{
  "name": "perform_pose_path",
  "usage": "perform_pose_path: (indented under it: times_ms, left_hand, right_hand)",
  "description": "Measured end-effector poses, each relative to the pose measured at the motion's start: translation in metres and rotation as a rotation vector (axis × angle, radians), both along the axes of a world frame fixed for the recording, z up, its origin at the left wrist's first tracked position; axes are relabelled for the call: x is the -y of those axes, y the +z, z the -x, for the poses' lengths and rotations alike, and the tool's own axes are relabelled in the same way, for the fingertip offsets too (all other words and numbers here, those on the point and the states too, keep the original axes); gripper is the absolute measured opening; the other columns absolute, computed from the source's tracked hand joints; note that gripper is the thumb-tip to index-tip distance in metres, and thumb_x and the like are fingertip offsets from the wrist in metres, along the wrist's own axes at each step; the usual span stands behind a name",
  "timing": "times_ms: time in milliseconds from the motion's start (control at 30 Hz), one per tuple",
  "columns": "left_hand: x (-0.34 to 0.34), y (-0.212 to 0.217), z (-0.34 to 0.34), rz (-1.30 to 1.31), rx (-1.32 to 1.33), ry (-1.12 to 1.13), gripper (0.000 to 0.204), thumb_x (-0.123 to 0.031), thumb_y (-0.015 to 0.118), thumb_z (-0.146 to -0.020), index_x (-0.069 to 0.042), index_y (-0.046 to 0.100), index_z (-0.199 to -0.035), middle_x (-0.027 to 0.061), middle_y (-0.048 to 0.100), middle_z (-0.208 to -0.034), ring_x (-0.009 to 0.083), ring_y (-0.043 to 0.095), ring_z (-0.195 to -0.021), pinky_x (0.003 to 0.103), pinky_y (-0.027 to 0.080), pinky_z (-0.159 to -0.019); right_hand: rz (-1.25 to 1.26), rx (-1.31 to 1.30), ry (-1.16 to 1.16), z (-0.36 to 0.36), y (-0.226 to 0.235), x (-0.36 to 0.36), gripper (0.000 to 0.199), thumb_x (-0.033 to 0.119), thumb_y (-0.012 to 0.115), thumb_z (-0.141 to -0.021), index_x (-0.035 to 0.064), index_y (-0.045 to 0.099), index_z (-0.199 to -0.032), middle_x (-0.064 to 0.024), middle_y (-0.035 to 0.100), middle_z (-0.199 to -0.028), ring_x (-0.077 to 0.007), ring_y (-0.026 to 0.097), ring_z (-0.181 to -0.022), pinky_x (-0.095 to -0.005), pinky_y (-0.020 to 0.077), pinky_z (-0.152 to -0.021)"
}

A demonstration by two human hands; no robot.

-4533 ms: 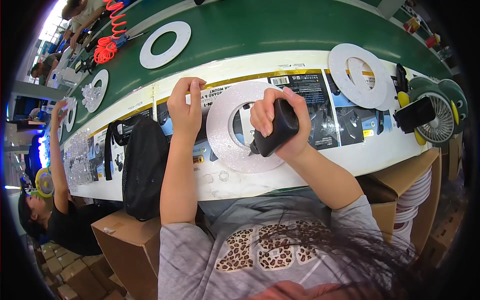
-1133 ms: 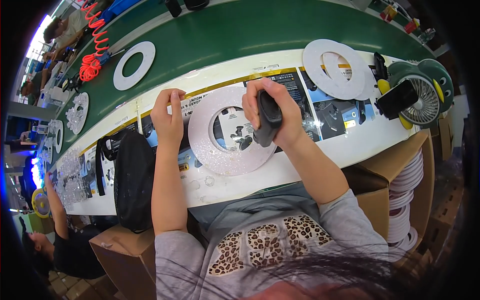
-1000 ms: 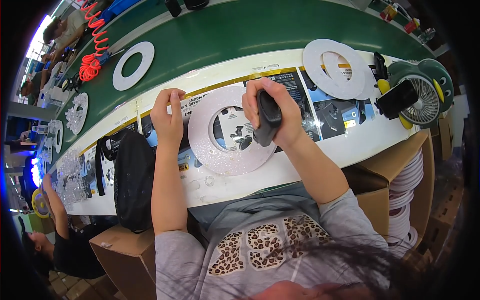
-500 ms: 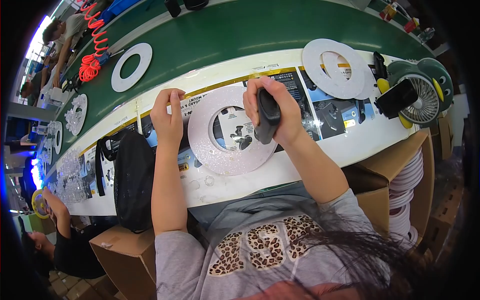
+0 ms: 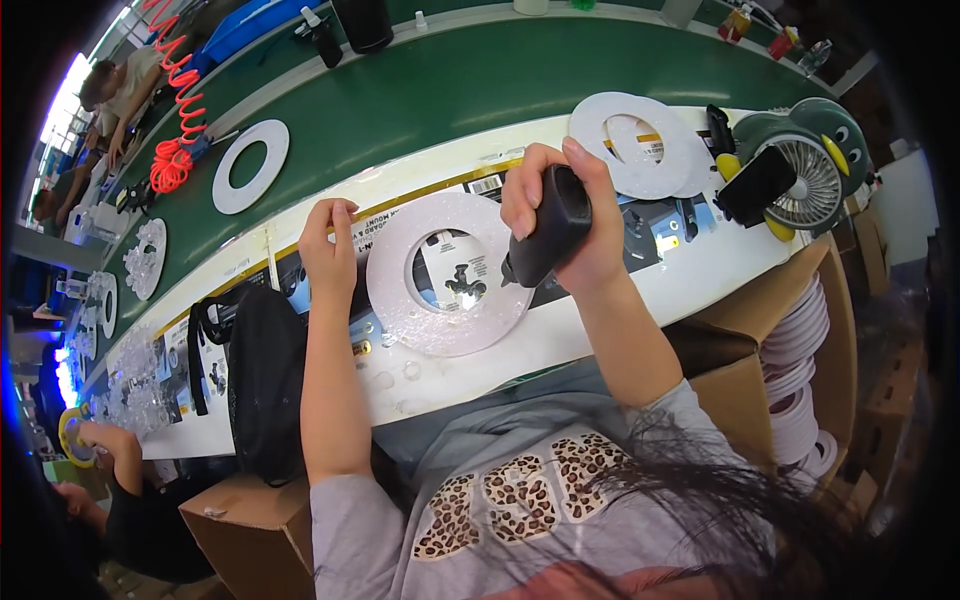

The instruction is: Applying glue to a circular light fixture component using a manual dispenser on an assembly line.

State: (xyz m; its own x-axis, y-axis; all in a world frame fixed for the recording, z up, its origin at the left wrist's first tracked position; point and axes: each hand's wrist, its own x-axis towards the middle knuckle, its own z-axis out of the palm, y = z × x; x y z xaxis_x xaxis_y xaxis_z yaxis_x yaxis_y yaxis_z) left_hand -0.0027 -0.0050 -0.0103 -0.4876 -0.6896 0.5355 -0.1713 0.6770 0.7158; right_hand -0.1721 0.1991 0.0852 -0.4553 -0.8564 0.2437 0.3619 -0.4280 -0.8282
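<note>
My right hand [image 5: 590, 215] grips a black bottle-shaped tool [image 5: 553, 226], tilted with its narrow tip down at the right edge of a white speckled ring [image 5: 450, 335]. Whether the tip touches the ring is unclear. That flat ring lies on the white bench top in front of me, with small clear spots on its surface. Beside its upper left edge, my left hand [image 5: 330, 245] hovers with fingers curled and thumb and fingertips close together; anything small between them cannot be made out. Printed sheets [image 5: 463, 275] show through the ring's hole.
Two overlapping white rings [image 5: 625, 180] lie at the right, beside a green fan with a phone [image 5: 755, 185]. A black bag [image 5: 268, 385] is left of my left forearm. Another ring [image 5: 226, 190] rests on the green belt. A carton of rings [image 5: 835, 340] stands at right.
The tool in my right hand has tipped, its narrow tip now showing at the ring's right side. My left hand keeps its curled pose beside the ring. The whole view has shifted slightly.
</note>
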Motion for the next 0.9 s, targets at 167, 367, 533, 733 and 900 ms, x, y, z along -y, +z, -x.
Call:
perform_pose_path:
  times_ms: [167,367,533,733,900]
  left_hand:
    - [0.001,-0.003,-0.001,-0.018,-0.019,-0.006,0.026,-0.017,0.046,-0.096,0.002,0.060,-0.085,0.0081,0.063,-0.079,0.0143,0.060,-0.073,0.026,0.046,-0.069]
    - [0.003,-0.004,-0.001,-0.024,-0.028,-0.014,0.025,-0.017,0.046,-0.096,0.001,0.059,-0.085,0.0075,0.063,-0.079,0.0142,0.060,-0.072,0.026,0.046,-0.069]
    - [0.006,-0.009,0.000,-0.065,-0.030,-0.019,0.021,-0.016,0.049,-0.093,0.000,0.060,-0.085,0.0089,0.063,-0.076,0.0179,0.061,-0.069,0.029,0.047,-0.064]
    - [0.014,-0.019,0.003,-0.136,-0.048,-0.029,0.022,-0.017,0.049,-0.094,0.000,0.060,-0.085,0.0086,0.063,-0.076,0.0167,0.060,-0.067,0.028,0.047,-0.064]
    - [0.014,-0.020,0.006,-0.217,-0.041,-0.040,0.025,-0.018,0.046,-0.096,0.001,0.059,-0.085,0.0066,0.062,-0.077,0.0116,0.056,-0.070,0.024,0.045,-0.067]
  right_hand:
    - [0.002,0.030,-0.046,-0.005,-0.013,-0.023,0.044,0.041,0.026,-0.095,0.0105,0.039,-0.066,-0.0037,0.043,-0.054,-0.0148,0.043,-0.058,-0.0275,0.0400,-0.071]
    - [0.094,0.101,-0.189,-0.023,-0.034,-0.041,0.046,0.043,0.024,-0.095,0.0131,0.038,-0.064,-0.0009,0.042,-0.053,-0.0144,0.042,-0.059,-0.0335,0.0369,-0.089]
    - [0.120,0.029,-0.187,-0.036,-0.042,-0.044,0.048,0.042,0.022,-0.096,0.0114,0.040,-0.064,-0.0018,0.041,-0.057,-0.0138,0.041,-0.058,-0.0334,0.0341,-0.089]
    - [0.157,-0.009,-0.138,-0.043,-0.041,-0.044,0.044,0.037,0.022,-0.095,0.0118,0.040,-0.063,-0.0014,0.042,-0.056,-0.0136,0.041,-0.057,-0.0322,0.0327,-0.082]
    - [0.144,-0.015,-0.116,-0.042,-0.043,-0.043,0.043,0.036,0.024,-0.094,0.0122,0.040,-0.063,-0.0008,0.041,-0.055,-0.0129,0.040,-0.056,-0.0322,0.0322,-0.082]
